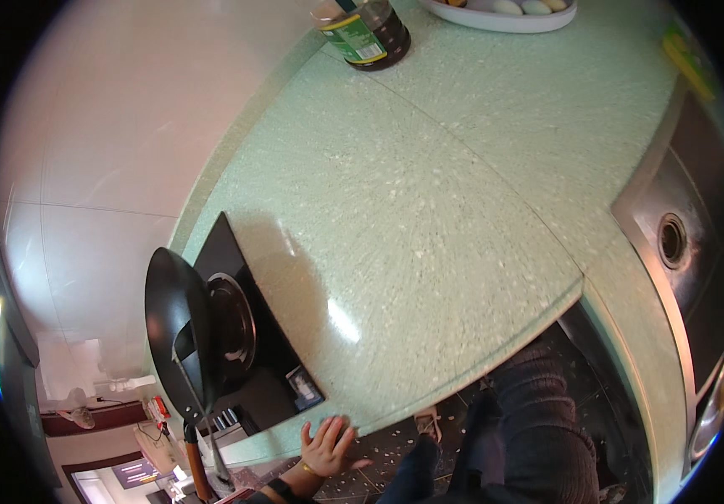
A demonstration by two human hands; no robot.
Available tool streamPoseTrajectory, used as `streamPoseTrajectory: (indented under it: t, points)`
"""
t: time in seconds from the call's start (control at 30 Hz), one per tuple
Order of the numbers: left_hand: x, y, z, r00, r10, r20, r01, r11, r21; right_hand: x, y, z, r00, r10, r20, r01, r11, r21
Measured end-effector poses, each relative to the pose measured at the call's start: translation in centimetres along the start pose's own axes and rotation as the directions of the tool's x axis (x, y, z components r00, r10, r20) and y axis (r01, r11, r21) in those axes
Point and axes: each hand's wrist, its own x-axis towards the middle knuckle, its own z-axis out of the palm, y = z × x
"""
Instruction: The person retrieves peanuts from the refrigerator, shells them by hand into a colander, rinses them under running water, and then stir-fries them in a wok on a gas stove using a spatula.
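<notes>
My left hand [326,447] is at the front edge of the pale green speckled countertop [429,252], with its fingers spread and nothing in it. Just beyond its fingertips is the near corner of a black gas hob [273,388]. A black wok [160,315] sits over the burner [231,323] on that hob. A long-handled metal utensil [189,378] leans inside the wok, its head partly hidden. The wok's wooden handle [197,470] points toward me at the lower left. My right hand is outside the picture.
A jar with a green label [358,42] stands at the far side of the counter, near a white dish [509,18] holding eggs. At the right is a steel sink [698,193] with a round drain. A tiled wall [110,168] rises behind the hob.
</notes>
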Motion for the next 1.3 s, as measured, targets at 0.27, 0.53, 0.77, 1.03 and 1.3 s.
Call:
streamPoseTrajectory:
  t: [0.27,0.53,0.77,1.03,1.3]
  points:
    - [-1.3,-0.8,0.9,0.997,0.075,0.037,-0.074,0.997,-0.025,5.6,1.4,2.9,0.999,0.026,0.026,-0.026,1.0,0.013]
    - [-1.3,-0.7,0.8,0.995,0.04,0.093,-0.037,0.999,-0.032,6.8,1.3,3.7,0.999,0.011,0.048,-0.013,0.999,0.031]
    - [-1.0,-0.8,0.6,0.995,0.078,0.063,-0.076,0.996,-0.037,6.8,0.8,4.1,0.998,0.004,0.066,-0.005,1.0,0.02]
    - [-0.9,-0.7,0.3,0.995,0.076,0.065,-0.07,0.994,-0.079,7.3,0.8,4.8,0.998,0.009,0.066,-0.01,1.0,0.004]
    - [0.0,-0.8,-0.2,0.995,0.071,0.076,-0.064,0.993,-0.098,5.9,0.6,4.4,0.998,-0.005,0.068,0.003,1.0,0.028]
